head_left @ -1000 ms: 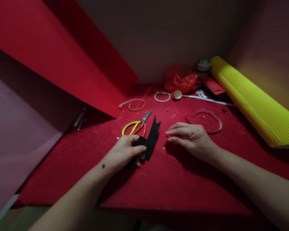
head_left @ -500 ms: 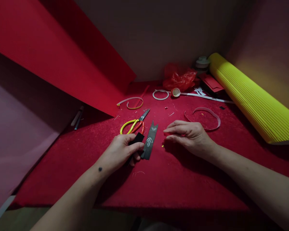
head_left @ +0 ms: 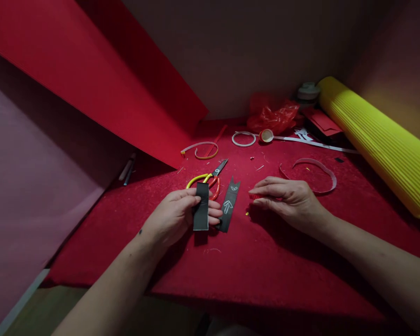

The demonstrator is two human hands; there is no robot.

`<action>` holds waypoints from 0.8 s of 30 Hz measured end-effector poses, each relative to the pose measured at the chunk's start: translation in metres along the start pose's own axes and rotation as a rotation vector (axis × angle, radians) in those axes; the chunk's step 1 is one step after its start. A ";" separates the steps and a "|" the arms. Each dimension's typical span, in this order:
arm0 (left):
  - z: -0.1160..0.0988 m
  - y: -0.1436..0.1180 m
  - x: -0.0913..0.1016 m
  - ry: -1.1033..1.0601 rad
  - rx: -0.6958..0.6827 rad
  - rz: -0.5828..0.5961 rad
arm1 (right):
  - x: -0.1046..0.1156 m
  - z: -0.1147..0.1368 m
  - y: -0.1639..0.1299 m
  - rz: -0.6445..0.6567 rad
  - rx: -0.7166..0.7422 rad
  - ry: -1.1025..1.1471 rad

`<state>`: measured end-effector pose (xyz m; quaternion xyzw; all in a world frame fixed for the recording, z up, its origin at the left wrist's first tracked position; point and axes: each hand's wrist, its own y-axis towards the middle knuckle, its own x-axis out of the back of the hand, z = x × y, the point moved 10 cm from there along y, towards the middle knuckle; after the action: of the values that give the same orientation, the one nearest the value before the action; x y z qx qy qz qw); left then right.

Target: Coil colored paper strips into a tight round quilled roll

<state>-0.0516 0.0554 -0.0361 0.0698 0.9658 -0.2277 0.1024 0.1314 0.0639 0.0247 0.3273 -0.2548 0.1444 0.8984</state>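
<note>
A plain black paper strip [head_left: 202, 212] is pinched under the thumb of my left hand [head_left: 177, 211], its other fingers stretched out behind it. Just right of those fingertips, a second black strip [head_left: 230, 200] with white arrow marks and a notched far end lies on the red cloth. My right hand [head_left: 287, 198] is closed with thumb and fingers around a small red ridged paper piece [head_left: 255, 196], mostly hidden by the fingers. A tiny yellow scrap [head_left: 247, 213] lies below it. Scissors [head_left: 213, 177] with yellow and red handles rest beyond my left hand.
Red corrugated card [head_left: 119, 93] leans over the left side. At right lies a yellow corrugated roll [head_left: 381, 144]. Curled paper strips [head_left: 332, 182], a white ring [head_left: 244, 139], a small red roll [head_left: 266, 136] and a red plastic bag [head_left: 275, 116] sit toward the back.
My left hand has turned, bringing the black strip from a slanted position to nearly upright, its broad face showing. The view has shifted slightly left; my right hand keeps its grip.
</note>
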 end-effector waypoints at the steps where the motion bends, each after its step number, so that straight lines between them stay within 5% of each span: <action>1: 0.000 0.000 0.000 -0.016 0.005 -0.002 | 0.000 0.000 0.000 0.000 -0.004 0.001; 24: -0.001 0.002 -0.002 -0.034 -0.028 0.024 | 0.000 -0.003 0.000 0.018 -0.029 0.001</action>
<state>-0.0496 0.0572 -0.0351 0.0759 0.9661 -0.2143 0.1224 0.1321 0.0656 0.0227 0.3117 -0.2595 0.1491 0.9018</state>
